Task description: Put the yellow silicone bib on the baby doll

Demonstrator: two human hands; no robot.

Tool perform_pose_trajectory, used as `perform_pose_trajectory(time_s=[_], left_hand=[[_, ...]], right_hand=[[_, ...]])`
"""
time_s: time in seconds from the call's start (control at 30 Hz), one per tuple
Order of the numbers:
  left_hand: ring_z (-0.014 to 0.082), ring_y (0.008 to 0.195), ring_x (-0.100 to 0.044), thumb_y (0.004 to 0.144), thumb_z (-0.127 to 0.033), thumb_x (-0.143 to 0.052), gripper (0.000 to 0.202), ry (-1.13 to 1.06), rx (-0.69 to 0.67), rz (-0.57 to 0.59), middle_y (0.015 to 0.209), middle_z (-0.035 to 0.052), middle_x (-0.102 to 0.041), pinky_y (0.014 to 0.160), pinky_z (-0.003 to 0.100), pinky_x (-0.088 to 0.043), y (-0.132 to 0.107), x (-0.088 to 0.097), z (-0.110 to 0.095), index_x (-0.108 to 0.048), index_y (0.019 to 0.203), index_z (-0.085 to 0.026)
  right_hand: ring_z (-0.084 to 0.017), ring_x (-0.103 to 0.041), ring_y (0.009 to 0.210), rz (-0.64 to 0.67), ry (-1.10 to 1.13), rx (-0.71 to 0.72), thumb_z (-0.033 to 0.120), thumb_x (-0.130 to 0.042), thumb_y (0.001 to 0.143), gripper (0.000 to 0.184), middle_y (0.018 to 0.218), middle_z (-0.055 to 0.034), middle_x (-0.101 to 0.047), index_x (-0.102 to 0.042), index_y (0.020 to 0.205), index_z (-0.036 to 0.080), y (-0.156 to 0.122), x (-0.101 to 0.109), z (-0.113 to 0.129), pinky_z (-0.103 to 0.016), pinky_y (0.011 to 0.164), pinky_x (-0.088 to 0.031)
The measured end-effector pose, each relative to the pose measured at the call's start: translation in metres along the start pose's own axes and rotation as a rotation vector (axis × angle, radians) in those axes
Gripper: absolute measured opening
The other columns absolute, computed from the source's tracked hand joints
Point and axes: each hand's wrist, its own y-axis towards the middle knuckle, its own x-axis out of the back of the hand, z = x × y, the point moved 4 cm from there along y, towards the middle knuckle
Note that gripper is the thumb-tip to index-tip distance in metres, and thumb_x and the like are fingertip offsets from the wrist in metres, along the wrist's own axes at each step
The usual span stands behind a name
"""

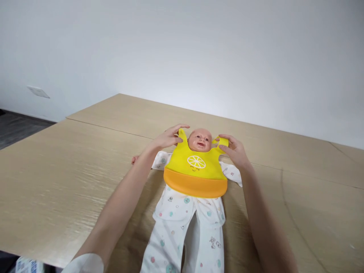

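Note:
A baby doll (200,139) lies on its back on the table, dressed in white printed clothes (182,212). Over its chest is a yellow bib (182,161) with a lemon-slice print and an orange pocket along the bottom. My left hand (170,137) is beside the doll's head, with thumb and fingers around the bib's strap on that side. On the other side of the head, my right hand (233,149) pinches the other strap, which bends over between thumb and fingers. Where the straps pass behind the neck is hidden.
The wooden tabletop (71,170) has a seam running across it and a far edge close to a white wall (199,57). A wall plate (38,91) is at the left. Below the near left edge is a white printed package (28,265).

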Motion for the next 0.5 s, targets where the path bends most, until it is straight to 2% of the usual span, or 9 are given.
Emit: perform_pose_trajectory(time_s=[0.13, 0.23, 0.3, 0.37, 0.5], left_hand=[[0.0169, 0.104, -0.047, 0.066, -0.012, -0.048, 0.061, 0.036, -0.034, 0.005, 0.128, 0.0033, -0.047, 0.083, 0.024, -0.042, 0.0, -0.007, 0.009, -0.043, 0.126, -0.021], [0.0185, 0.111, -0.044, 0.067, -0.012, -0.049, 0.061, 0.04, 0.017, -0.014, 0.134, 0.0026, -0.042, 0.087, 0.025, -0.04, -0.005, -0.012, 0.017, -0.043, 0.127, -0.021], [0.0184, 0.108, -0.046, 0.068, -0.013, -0.049, 0.063, 0.022, 0.048, -0.005, 0.134, 0.0018, -0.042, 0.083, 0.025, -0.042, -0.009, -0.015, 0.021, -0.041, 0.129, -0.023], [0.0176, 0.099, -0.051, 0.068, -0.014, -0.051, 0.065, -0.016, 0.058, 0.011, 0.131, 0.0023, -0.044, 0.077, 0.025, -0.044, -0.012, -0.017, 0.022, -0.037, 0.131, -0.025], [0.0154, 0.081, -0.056, 0.07, -0.017, -0.051, 0.067, -0.072, 0.084, 0.069, 0.11, 0.0035, -0.057, 0.066, 0.026, -0.047, -0.014, -0.018, 0.018, -0.032, 0.134, -0.025]], right_hand=[[-0.016, -0.052, 0.102, 0.002, -0.057, -0.054, 0.032, -0.06, 0.071, 0.059, 0.121, -0.0053, -0.048, -0.035, 0.124, 0.024, -0.003, -0.007, -0.017, -0.025, 0.081, -0.048], [-0.016, -0.054, 0.099, 0.061, 0.017, -0.112, 0.027, -0.058, 0.071, 0.067, 0.123, -0.0068, -0.046, -0.026, 0.13, 0.024, -0.005, -0.012, -0.031, -0.023, 0.08, -0.048], [-0.016, -0.057, 0.093, 0.079, 0.032, -0.192, 0.026, -0.058, 0.07, 0.069, 0.127, -0.0073, -0.043, -0.023, 0.131, 0.027, -0.004, -0.014, -0.041, -0.023, 0.075, -0.049], [-0.016, -0.058, 0.089, 0.06, 0.029, -0.233, 0.025, -0.059, 0.069, 0.067, 0.128, -0.008, -0.042, -0.027, 0.128, 0.026, -0.003, -0.013, -0.047, -0.024, 0.073, -0.049], [-0.016, -0.057, 0.092, 0.009, 0.077, -0.205, 0.024, -0.058, 0.069, 0.058, 0.118, -0.007, -0.051, -0.033, 0.121, 0.024, -0.001, -0.01, -0.045, -0.024, 0.074, -0.049]])
